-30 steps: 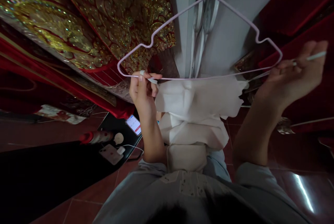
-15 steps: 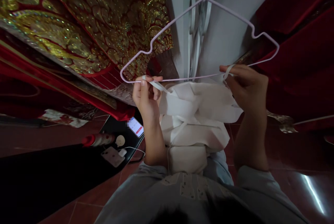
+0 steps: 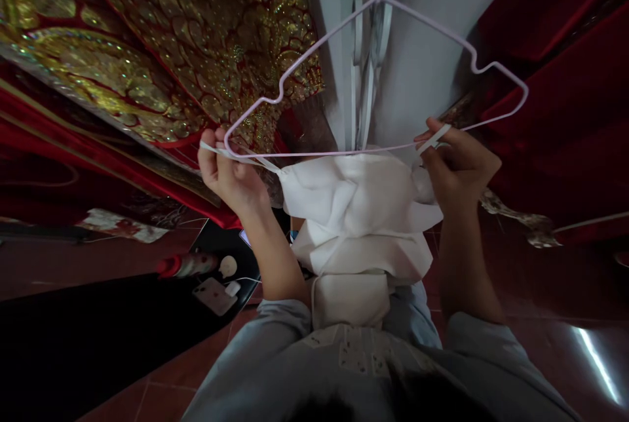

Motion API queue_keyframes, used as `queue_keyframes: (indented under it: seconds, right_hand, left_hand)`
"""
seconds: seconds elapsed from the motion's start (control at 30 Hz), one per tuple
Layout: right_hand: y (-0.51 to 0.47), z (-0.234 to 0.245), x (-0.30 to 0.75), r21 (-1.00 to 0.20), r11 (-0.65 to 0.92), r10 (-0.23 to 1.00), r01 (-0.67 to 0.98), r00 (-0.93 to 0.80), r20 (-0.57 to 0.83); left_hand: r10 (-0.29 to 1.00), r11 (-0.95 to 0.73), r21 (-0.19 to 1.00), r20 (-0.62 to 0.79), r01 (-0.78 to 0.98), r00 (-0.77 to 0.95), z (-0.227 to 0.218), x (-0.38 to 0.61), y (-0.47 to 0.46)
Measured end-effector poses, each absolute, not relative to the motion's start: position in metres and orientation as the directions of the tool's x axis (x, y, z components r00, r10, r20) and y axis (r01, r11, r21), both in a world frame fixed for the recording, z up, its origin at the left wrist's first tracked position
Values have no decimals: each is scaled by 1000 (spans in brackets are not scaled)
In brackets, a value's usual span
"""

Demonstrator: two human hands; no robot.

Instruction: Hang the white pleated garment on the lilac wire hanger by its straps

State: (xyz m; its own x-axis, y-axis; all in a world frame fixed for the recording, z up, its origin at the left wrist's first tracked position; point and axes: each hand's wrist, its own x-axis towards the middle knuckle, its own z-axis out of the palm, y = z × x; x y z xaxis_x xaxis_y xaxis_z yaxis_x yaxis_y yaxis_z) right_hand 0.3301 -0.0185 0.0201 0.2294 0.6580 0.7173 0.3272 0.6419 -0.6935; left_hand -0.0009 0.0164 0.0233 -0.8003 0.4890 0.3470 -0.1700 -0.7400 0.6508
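A pale pink clothes hanger hangs in front of me, its lower bar running level. Below that bar hangs a white garment with thin straps. My left hand is at the hanger's left corner, fingers bent around the left strap, which is pulled taut sideways from the garment. The right strap passes over the fingers of my right hand, which pinches it beside the bar. How the fingertips meet behind the straps is partly hidden.
Gold sequinned red garments hang at left, and dark red cloth at right. A metal folding lattice stands behind the hanger. On a black table lie a phone and a red-capped bottle.
My left hand has moved left to the hanger's corner, drawing the left strap outward and shifting the garment's top left. My right hand stays near the bar with its strap.
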Motion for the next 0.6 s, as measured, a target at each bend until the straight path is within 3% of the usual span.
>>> queue_keyframes:
  seconds: [0.1,0.2,0.37,0.6]
  right_hand:
    - [-15,16,329,-729,610,688,312,249,682]
    - [-16,13,327,-745,593,718,306,219,661]
    - [-24,12,316,-767,569,731,297,246,637]
    - [-29,12,308,-764,553,720,332,270,639]
  left_hand:
    - [576,-765,618,528,-182,-624,27,-15,21]
    - [644,-739,667,662,-90,-384,39,-19,19]
    - [710,-662,737,675,139,-202,76,-7,21]
    - [647,-740,639,762,209,-39,87,-1,14]
